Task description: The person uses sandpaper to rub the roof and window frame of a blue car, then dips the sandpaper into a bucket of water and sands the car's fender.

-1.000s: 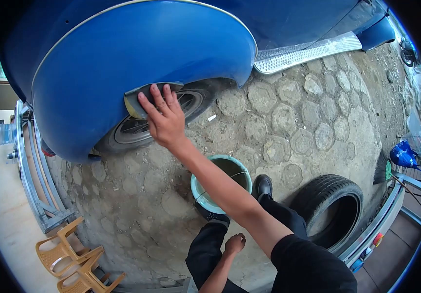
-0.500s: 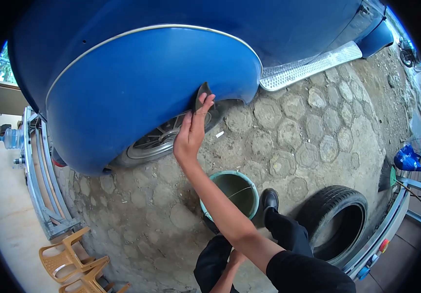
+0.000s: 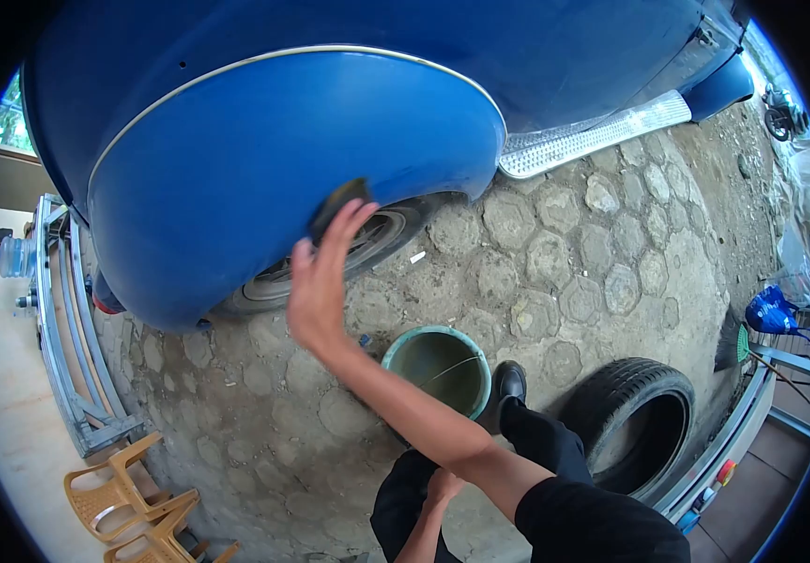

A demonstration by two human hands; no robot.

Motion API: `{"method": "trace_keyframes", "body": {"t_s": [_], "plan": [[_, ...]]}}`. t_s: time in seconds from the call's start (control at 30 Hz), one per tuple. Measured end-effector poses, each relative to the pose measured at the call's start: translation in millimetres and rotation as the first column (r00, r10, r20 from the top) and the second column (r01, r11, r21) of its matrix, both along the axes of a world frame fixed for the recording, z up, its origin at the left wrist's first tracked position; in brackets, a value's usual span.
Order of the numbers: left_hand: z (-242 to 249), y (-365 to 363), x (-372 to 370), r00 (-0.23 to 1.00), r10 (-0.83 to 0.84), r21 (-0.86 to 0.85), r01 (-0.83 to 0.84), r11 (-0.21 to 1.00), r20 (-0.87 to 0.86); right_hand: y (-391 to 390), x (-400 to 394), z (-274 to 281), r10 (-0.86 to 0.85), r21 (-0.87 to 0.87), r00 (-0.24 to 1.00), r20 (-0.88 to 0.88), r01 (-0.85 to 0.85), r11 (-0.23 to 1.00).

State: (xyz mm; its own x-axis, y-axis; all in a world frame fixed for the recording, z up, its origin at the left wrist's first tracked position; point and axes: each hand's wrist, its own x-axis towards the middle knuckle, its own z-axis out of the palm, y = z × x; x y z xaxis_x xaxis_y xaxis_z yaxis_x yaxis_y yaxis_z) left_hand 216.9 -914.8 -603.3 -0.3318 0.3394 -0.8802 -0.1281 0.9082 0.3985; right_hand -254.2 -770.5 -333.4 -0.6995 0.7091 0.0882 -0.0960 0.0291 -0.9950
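Note:
My right hand (image 3: 319,300) presses a dark, thin, bendy sheet that looks like sandpaper (image 3: 339,206) against the lower part of a blue car fender (image 3: 283,141), just above the wheel arch. Its fingers are stretched along the sheet and a little blurred by motion. Behind the hand, the wheel (image 3: 377,235) shows partly under the fender. My left hand (image 3: 444,484) rests by my knee, below my right forearm; its fingers are mostly hidden. Between my right arm and my shoe stands a green bucket (image 3: 482,375) with murky water in it.
A loose tyre (image 3: 611,403) lies to the right of my foot. A metal frame (image 3: 72,347) and tan plastic chairs (image 3: 109,488) stand at left. On the right are a broom (image 3: 732,342), a blue bag (image 3: 773,311) and a metal rail. A ridged running board (image 3: 602,136) juts from the car.
My right hand has slid left along the fender with the sandpaper, which now lies flatter and more slanted. My left hand stays by the knee. The view has shifted slightly.

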Motion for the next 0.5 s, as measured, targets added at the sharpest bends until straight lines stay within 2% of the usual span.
{"method": "trace_keyframes", "body": {"t_s": [0.03,0.1,0.13,0.17,0.2,0.23,0.3,0.33,0.43,0.5], "plan": [[10.3,0.3,-3.2,1.000,0.010,0.057,-0.009,0.998,-0.021,2.2,1.2,-3.6,0.020,0.039,0.999,0.033,-0.021,0.999],[25.6,4.5,-4.7,0.995,0.100,-0.024,-0.099,0.995,0.030,6.7,3.6,-18.6,0.050,0.101,0.994,0.099,-0.060,0.993],[15.2,-14.4,9.8,0.998,0.055,0.109,-0.051,0.993,-0.027,26.2,-6.5,-28.3,-0.087,0.126,0.995,0.041,0.081,0.989],[30.2,-18.8,2.2,0.990,0.132,0.110,-0.126,0.986,-0.049,52.4,-17.4,-30.0,-0.202,-0.112,0.979,0.020,0.203,0.973],[53.4,-15.8,-9.7,0.975,0.210,0.112,-0.202,0.973,-0.067,75.2,-22.7,-23.6,-0.239,-0.183,0.968,0.081,0.250,0.951],[57.0,-11.0,-19.9,0.990,0.139,0.065,-0.136,0.989,-0.039,88.7,-23.9,-15.9,-0.269,-0.242,0.953,0.142,0.296,0.924],[55.9,-5.5,-33.7,1.000,-0.013,-0.013,0.013,1.000,0.027,51.0,-14.3,-15.8,-0.166,-0.082,0.984,0.060,0.171,0.982],[48.3,-12.2,-29.5,0.999,-0.050,0.026,0.051,0.998,-0.008,28.3,-6.8,-15.6,-0.109,-0.002,0.994,0.029,0.109,0.994],[56.9,-15.5,-37.0,1.000,-0.025,0.016,0.026,1.000,-0.014,-2.2,10.0,-14.5,0.128,0.063,0.968,0.214,-0.145,0.987],[71.0,-17.8,-47.5,0.998,0.030,0.022,-0.029,0.999,-0.057,14.0,-0.3,-23.4,-0.018,0.030,0.987,0.158,0.014,0.999]]}}
